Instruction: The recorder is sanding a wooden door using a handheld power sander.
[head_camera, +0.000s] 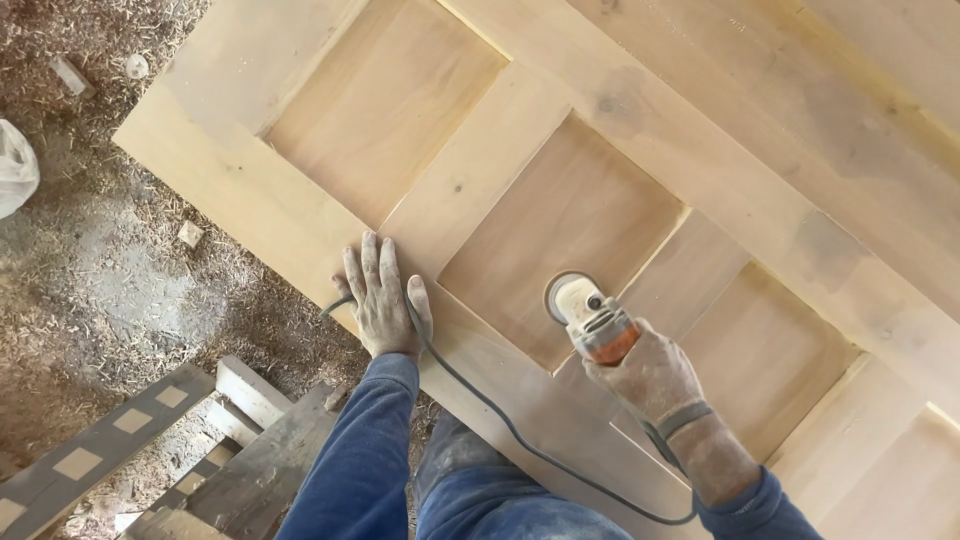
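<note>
Panelled wooden door (640, 130), pale and smooth, is lying flat across the view. At 6 o'clock, the dusty right hand (650, 375) is clamping an orange-and-grey sander (590, 315) on a recessed panel. At 8 o'clock, the left hand (383, 295) is pressing flat, fingers spread, over the grey cord (500, 415).

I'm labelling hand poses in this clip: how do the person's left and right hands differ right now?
The left hand lies flat, fingers spread, on the wooden door; the right hand is closed around the sander. The left hand holds nothing, though the grey cord runs beside it; the right hand wears a wrist strap. Both are dusty, in blue sleeves.
</note>
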